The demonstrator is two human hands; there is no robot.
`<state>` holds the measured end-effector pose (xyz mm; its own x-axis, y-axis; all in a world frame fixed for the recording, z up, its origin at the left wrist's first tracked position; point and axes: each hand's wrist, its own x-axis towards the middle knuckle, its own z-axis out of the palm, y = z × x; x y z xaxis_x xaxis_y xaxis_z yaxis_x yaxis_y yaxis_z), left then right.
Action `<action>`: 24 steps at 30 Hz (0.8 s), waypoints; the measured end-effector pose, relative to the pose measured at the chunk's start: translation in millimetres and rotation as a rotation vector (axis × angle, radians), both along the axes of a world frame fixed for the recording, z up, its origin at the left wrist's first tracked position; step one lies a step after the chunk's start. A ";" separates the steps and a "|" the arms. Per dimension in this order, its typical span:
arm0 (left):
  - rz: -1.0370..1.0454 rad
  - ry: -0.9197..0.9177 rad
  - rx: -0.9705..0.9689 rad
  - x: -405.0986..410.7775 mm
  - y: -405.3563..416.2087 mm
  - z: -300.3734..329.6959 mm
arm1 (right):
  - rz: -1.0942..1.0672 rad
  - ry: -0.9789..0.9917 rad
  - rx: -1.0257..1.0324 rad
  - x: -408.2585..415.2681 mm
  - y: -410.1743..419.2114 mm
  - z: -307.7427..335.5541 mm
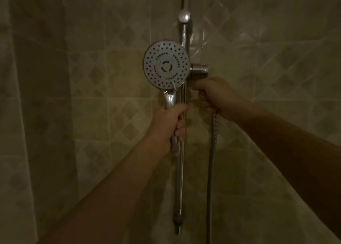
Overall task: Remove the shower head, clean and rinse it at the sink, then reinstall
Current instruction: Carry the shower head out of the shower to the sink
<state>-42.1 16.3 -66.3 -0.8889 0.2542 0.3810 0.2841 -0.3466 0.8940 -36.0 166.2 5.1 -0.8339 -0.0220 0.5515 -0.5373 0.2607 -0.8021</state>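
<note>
Left hand (167, 125) is gripping the chrome handle of the shower head (166, 67), fingers wrapped tight, head sitting just left of the slide bar (183, 41), face toward camera. Right hand (215, 94) is clutching the hose (212, 151) top under the bracket (199, 71). Tiled wall (267, 59) behind.

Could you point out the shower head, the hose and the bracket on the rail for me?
Shower head (166, 67): head view, on the middle of its round spray face.
Hose (212, 151): head view, on the metal length hanging below the right hand.
Bracket (199, 71): head view, on its chrome body, right of the rail.
</note>
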 end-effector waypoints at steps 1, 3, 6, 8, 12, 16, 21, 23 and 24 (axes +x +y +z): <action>0.003 0.000 0.002 -1.8 -1.4 7.3 | -0.022 0.028 -0.036 -0.7 0.3 6.6; 0.018 0.006 -0.002 -6.8 -4.4 19.6 | -0.069 0.087 -0.093 -2.2 2.8 18.4; 0.020 0.032 -0.049 -14.5 -10.8 34.6 | -0.099 0.158 -0.145 -3.8 12.2 39.0; 0.020 0.054 -0.102 -19.8 -14.3 43.2 | -0.097 0.205 -0.158 -4.6 18.9 58.0; -0.013 0.066 -0.121 -26.8 -9.4 61.6 | -0.056 0.259 -0.222 -9.2 25.0 97.4; -0.039 0.055 -0.087 -30.0 5.1 81.9 | 0.029 0.230 -0.264 -21.5 10.6 119.2; -0.032 0.067 -0.030 -34.2 20.8 93.1 | 0.070 0.257 -0.137 -35.5 -6.2 124.4; -0.038 0.066 -0.015 -36.2 22.3 93.8 | 0.092 0.243 -0.156 -39.0 -5.7 126.3; -0.042 0.061 -0.013 -36.5 22.1 93.5 | 0.100 0.237 -0.168 -40.7 -4.5 126.2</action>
